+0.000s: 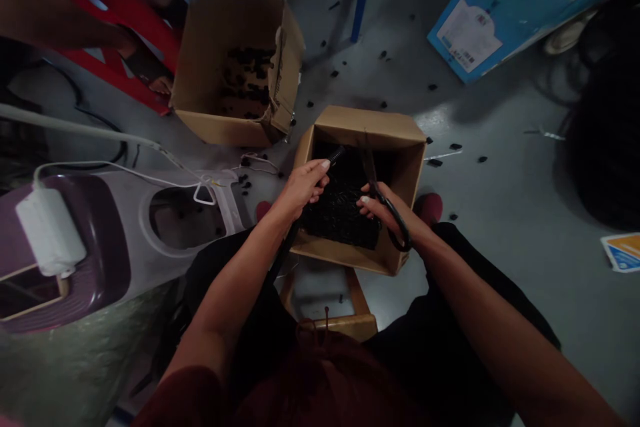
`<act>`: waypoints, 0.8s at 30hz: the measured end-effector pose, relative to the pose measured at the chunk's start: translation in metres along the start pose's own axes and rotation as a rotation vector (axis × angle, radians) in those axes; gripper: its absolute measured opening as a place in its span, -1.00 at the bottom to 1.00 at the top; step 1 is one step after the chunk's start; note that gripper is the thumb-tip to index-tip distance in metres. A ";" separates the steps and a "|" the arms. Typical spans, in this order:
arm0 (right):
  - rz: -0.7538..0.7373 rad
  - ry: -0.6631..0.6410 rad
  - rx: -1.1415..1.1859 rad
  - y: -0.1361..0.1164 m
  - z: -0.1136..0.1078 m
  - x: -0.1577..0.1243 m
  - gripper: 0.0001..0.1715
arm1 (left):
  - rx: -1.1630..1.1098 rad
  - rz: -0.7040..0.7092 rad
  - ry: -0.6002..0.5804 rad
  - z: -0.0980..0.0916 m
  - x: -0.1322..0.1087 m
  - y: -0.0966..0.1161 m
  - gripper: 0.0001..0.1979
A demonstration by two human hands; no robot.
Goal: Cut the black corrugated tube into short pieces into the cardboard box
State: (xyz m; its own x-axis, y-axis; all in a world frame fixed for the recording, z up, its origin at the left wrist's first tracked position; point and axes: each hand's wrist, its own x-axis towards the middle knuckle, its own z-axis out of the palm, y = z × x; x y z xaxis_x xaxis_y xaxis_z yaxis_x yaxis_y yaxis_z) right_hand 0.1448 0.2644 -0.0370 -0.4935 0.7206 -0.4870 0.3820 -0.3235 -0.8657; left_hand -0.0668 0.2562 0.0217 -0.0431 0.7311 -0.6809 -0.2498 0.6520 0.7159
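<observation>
Nearest me, a dark red shirt sits at the bottom of the frame. Mid-frame, the left hand grips a black ribbed tube and the right hand grips scissors, over a cardboard box. I'd hold the tube steady and keep fingers off the blades. Dim light makes the black bits inside hard to tell apart, and the left hand hides part of the tube.

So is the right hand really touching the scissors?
Touching. The head view shows the right hand holding the scissors by their black handle, with the blades sticking out past the fingers.
</observation>
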 end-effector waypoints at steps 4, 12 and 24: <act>0.008 -0.034 -0.155 0.000 0.001 -0.002 -0.53 | -0.010 0.004 0.021 0.002 0.000 -0.001 -0.75; -0.018 -0.093 -0.292 -0.014 -0.002 -0.008 -0.49 | 0.017 0.009 0.015 0.004 0.000 -0.004 -0.70; -0.022 -0.086 -0.335 -0.015 0.000 -0.010 -0.45 | 0.030 -0.001 -0.048 0.006 0.000 -0.006 -0.69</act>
State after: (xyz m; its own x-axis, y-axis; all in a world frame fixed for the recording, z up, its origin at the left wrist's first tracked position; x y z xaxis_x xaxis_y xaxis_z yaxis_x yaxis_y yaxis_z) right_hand 0.1441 0.2624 -0.0189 -0.5630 0.6659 -0.4894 0.5991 -0.0791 -0.7968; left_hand -0.0598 0.2532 0.0186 0.0039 0.7389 -0.6738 -0.2210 0.6578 0.7201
